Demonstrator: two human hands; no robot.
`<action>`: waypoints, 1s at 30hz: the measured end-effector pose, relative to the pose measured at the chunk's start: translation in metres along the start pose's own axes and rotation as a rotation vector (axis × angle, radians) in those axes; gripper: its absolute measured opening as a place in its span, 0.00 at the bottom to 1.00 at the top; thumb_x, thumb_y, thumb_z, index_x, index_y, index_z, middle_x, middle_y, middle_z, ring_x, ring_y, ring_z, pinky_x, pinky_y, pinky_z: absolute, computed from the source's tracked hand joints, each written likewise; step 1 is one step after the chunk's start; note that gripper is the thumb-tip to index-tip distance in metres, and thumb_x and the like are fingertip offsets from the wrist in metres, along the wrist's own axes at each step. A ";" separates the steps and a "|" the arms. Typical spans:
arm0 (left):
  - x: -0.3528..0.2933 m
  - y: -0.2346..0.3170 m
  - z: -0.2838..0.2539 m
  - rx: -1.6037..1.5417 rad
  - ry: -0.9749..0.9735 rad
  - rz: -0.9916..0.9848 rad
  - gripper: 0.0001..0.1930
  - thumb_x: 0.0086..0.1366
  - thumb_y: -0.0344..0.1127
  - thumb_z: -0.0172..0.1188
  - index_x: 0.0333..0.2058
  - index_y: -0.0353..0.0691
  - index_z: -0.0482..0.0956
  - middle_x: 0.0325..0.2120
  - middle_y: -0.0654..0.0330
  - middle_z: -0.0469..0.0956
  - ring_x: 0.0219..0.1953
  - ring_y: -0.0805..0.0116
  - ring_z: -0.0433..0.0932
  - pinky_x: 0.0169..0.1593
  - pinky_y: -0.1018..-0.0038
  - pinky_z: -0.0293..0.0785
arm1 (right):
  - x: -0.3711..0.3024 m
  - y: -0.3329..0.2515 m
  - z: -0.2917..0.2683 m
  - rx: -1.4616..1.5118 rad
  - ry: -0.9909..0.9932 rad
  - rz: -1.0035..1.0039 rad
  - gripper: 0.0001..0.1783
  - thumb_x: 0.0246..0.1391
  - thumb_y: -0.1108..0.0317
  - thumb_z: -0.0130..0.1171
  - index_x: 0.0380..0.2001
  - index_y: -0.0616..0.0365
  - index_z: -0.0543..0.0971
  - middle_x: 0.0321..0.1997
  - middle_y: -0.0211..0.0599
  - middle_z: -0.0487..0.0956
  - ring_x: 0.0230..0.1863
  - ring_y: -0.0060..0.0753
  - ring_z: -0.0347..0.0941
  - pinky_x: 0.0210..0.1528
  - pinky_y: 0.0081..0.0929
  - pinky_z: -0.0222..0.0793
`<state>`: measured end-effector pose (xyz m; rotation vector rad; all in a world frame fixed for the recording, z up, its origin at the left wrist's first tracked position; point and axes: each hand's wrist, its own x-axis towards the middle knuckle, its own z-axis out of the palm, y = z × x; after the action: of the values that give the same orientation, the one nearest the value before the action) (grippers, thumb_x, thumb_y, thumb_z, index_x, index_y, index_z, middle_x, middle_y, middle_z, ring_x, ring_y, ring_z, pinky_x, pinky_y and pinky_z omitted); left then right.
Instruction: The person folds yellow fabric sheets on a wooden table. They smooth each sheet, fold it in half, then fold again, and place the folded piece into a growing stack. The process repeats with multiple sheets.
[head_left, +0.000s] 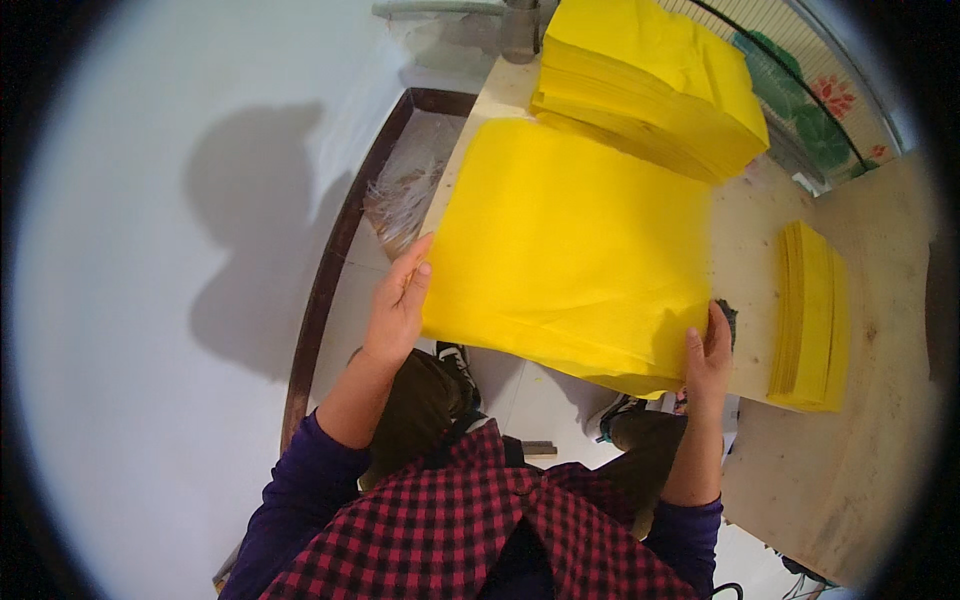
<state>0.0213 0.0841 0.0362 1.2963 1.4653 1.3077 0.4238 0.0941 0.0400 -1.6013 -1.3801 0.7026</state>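
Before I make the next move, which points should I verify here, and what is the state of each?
1. Left hand at the left edge of the yellow sheet: ok.
2. Right hand at the sheet's right edge, close to the near corner: ok.
3. Sheet smooth: not ok, creases show toward its near edge.
4. Smaller yellow stack apart from the right hand: ok.
5. Tall yellow stack apart from both hands: ok.
6. Firmness of both grips: cannot tell.
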 end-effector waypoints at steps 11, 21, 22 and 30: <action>-0.013 -0.027 -0.032 0.064 -0.030 0.026 0.23 0.67 0.32 0.54 0.59 0.35 0.66 0.56 0.51 0.71 0.57 0.63 0.70 0.58 0.69 0.64 | -0.002 -0.016 0.009 -0.040 0.007 0.121 0.30 0.57 0.79 0.52 0.63 0.65 0.60 0.65 0.48 0.65 0.65 0.41 0.62 0.66 0.32 0.56; -0.021 -0.042 -0.013 0.026 -0.055 -0.031 0.23 0.66 0.35 0.56 0.59 0.36 0.67 0.54 0.48 0.72 0.55 0.58 0.72 0.57 0.69 0.65 | -0.003 -0.003 0.006 0.069 -0.007 0.123 0.29 0.59 0.78 0.49 0.64 0.64 0.60 0.65 0.47 0.65 0.65 0.40 0.62 0.65 0.32 0.57; -0.022 -0.038 -0.013 0.076 -0.043 -0.051 0.23 0.66 0.35 0.56 0.59 0.36 0.67 0.54 0.48 0.72 0.55 0.57 0.72 0.57 0.68 0.65 | -0.002 -0.003 0.006 0.109 -0.009 0.131 0.29 0.60 0.78 0.49 0.64 0.64 0.60 0.65 0.46 0.65 0.65 0.40 0.62 0.65 0.32 0.57; -0.043 -0.031 0.013 0.154 0.155 0.054 0.28 0.69 0.39 0.53 0.63 0.33 0.59 0.60 0.44 0.64 0.63 0.53 0.63 0.63 0.68 0.57 | -0.004 -0.001 0.007 0.226 0.001 0.163 0.28 0.62 0.73 0.49 0.65 0.62 0.59 0.65 0.48 0.65 0.65 0.41 0.61 0.65 0.32 0.55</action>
<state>0.0356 0.0462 -0.0002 1.3672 1.6768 1.3785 0.4166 0.0924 0.0376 -1.5433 -1.1332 0.9207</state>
